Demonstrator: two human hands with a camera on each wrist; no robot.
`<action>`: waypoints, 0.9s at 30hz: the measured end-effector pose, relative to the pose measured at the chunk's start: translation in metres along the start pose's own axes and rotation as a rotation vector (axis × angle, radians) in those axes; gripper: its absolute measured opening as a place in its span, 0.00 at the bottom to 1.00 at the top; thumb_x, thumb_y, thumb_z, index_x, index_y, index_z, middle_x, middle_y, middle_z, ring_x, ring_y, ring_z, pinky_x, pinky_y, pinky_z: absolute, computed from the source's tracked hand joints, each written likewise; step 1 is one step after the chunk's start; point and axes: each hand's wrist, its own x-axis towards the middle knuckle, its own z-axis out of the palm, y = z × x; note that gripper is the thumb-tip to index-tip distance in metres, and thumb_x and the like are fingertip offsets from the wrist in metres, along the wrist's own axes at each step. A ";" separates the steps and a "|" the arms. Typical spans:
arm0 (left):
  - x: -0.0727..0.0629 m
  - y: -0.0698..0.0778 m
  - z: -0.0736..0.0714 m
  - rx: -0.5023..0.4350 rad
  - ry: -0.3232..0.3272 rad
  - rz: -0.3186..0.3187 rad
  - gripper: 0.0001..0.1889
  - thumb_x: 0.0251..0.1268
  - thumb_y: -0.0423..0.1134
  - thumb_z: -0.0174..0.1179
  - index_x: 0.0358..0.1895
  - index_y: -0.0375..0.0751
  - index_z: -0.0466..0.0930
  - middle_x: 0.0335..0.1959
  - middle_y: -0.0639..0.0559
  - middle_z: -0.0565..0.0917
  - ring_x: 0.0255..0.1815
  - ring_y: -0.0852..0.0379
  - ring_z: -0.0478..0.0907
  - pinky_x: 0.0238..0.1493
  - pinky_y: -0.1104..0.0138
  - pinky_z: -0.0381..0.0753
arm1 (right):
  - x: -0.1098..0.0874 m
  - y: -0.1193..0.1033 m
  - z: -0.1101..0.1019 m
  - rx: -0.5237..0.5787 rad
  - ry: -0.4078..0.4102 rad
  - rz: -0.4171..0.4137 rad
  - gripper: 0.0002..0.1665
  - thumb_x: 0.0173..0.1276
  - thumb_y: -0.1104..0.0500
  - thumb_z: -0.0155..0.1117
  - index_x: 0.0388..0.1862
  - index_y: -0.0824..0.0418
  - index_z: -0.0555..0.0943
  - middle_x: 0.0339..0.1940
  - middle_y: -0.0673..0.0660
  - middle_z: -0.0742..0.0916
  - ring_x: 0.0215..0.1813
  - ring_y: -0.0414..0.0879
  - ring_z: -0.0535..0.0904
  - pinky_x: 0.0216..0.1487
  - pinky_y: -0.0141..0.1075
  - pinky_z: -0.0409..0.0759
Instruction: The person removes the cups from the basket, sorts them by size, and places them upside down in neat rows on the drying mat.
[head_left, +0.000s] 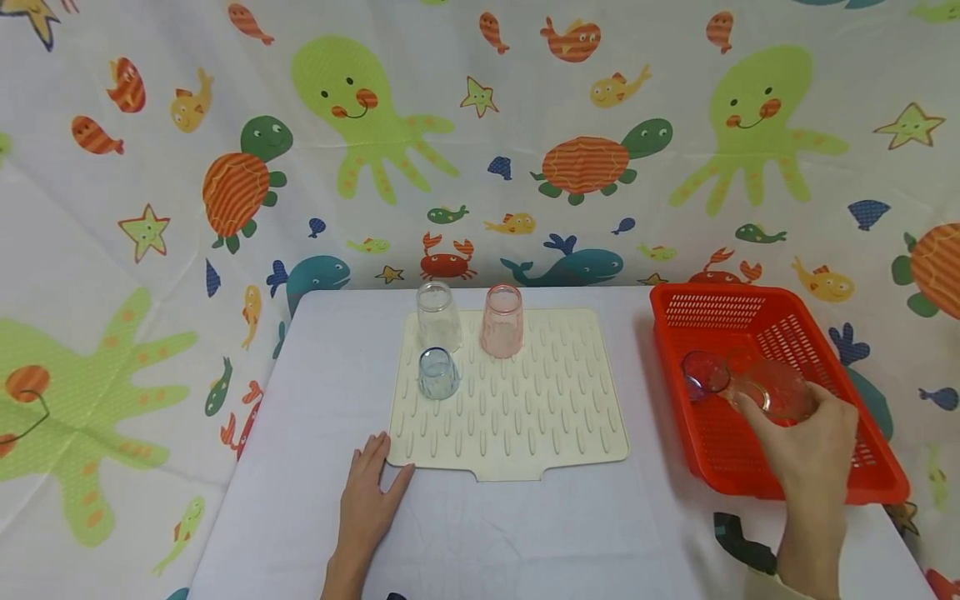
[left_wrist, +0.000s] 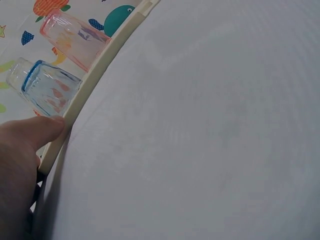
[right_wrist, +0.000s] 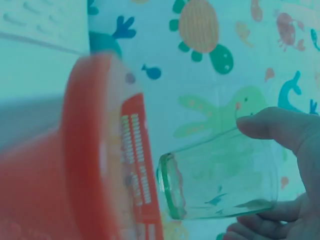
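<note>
My right hand [head_left: 813, 437] grips a clear drinking glass [head_left: 780, 390] over the red basket, thumb on one side and fingers on the other. The glass [right_wrist: 220, 175] is tilted onto its side, its thick end pointing away from the palm. A purple-pink glass [head_left: 705, 373] lies in the basket [head_left: 678, 433]. My left hand [head_left: 367, 492] rests at the near left corner of the cream draining mat [head_left: 517, 417], its thumb [left_wrist: 47, 131] on the edge. On the mat stand a clear glass [head_left: 438, 317], a pink glass [head_left: 502, 325] and a small blue glass [head_left: 438, 375].
A white cloth covers the table [head_left: 540, 533], with the mat in the middle and the basket at the right end. Behind hangs a curtain [head_left: 465, 75] printed with sea animals. A black strap [head_left: 738, 542] shows by my right wrist.
</note>
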 end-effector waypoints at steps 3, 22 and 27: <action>0.000 -0.001 0.000 0.003 0.002 0.005 0.38 0.62 0.53 0.69 0.71 0.35 0.70 0.73 0.41 0.72 0.78 0.41 0.62 0.83 0.51 0.54 | -0.007 -0.008 0.000 0.047 0.016 -0.021 0.57 0.58 0.39 0.74 0.79 0.55 0.57 0.78 0.57 0.66 0.74 0.54 0.63 0.65 0.65 0.78; 0.002 0.003 -0.006 -0.023 -0.067 -0.052 0.37 0.64 0.52 0.67 0.72 0.36 0.69 0.75 0.43 0.70 0.80 0.42 0.60 0.83 0.49 0.53 | -0.035 -0.043 0.022 0.116 0.010 -0.410 0.48 0.53 0.51 0.81 0.69 0.63 0.68 0.64 0.62 0.76 0.63 0.51 0.70 0.44 0.13 0.64; 0.003 0.005 -0.008 -0.028 -0.082 -0.061 0.37 0.64 0.52 0.67 0.72 0.37 0.68 0.75 0.43 0.69 0.80 0.42 0.59 0.83 0.50 0.52 | -0.041 -0.049 0.029 0.118 -0.025 -0.482 0.49 0.51 0.53 0.82 0.68 0.64 0.69 0.61 0.63 0.77 0.61 0.54 0.71 0.44 0.11 0.63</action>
